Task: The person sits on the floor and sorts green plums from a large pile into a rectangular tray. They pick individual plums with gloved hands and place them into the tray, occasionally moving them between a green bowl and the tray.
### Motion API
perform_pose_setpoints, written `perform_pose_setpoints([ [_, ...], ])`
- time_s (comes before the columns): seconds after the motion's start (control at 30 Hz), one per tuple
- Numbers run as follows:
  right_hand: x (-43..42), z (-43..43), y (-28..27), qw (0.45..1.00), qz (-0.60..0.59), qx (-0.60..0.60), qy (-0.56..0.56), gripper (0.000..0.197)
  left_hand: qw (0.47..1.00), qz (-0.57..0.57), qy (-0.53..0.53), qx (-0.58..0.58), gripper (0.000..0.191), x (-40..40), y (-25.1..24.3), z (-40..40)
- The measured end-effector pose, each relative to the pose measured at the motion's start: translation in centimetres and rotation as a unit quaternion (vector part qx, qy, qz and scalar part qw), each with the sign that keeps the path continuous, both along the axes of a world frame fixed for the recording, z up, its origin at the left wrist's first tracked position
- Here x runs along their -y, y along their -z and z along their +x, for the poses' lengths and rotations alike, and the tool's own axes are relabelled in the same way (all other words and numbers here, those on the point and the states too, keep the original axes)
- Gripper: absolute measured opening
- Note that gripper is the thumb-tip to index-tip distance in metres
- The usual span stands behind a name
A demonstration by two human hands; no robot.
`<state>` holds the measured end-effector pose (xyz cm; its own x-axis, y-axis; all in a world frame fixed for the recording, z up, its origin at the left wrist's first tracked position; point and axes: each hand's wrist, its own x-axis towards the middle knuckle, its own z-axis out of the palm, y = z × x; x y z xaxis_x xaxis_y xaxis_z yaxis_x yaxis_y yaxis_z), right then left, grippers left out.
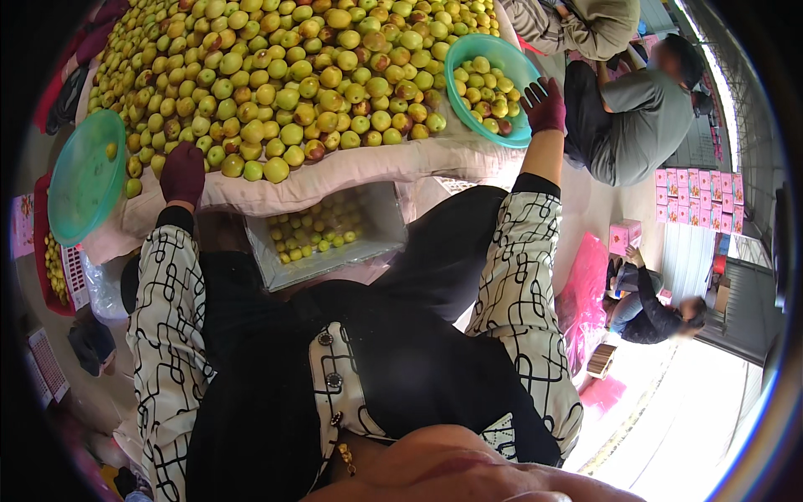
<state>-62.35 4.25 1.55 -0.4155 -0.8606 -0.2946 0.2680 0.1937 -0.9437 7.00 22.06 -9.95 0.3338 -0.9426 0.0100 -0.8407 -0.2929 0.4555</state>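
Note:
Jujube-like green and brown fruits (301, 81) lie heaped on a padded, cloth-covered table. My left hand (183, 172), in a maroon glove, rests at the cloth's near edge beside the fruits; its fingers are curled, and whether they hold a fruit is hidden. To its left stands a turquoise plastic basin (85, 188) with one fruit visible inside. My right hand (544, 105), in a maroon glove with dark fingertips, is spread at the right rim of another turquoise basin (461, 106), which holds many fruits. No fruit shows in that hand.
Below the table edge, a lined box (326, 267) holds fruits. A red crate (42, 251) with fruits stands at far left. A person in a grey shirt (652, 119) sits at right, another person (652, 314) farther back. Pink cartons (699, 197) are stacked near the wall; pink plastic (583, 301) lies at right.

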Motion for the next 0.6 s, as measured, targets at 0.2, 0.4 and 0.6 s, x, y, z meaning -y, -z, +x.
perform_pose_setpoints([
  [0.2, 1.5, -1.8, 1.2, 0.997, 0.044, -0.055, 0.033, 0.046, 1.000, -0.014, -0.002, 0.000, 0.031, 0.0, -0.1, 0.0],
  [0.4, -0.2, -0.9, 0.7, 0.796, 0.145, -0.524, -0.265, 0.048, 1.000, -0.023, 0.000, 0.004, 0.031, 0.0, 0.1, 0.0],
  [0.6, -1.8, 1.8, -0.7, 0.671, 0.152, -0.655, -0.311, 0.055, 1.000, -0.026, 0.003, 0.004, 0.031, 0.0, 0.0, 0.0],
])
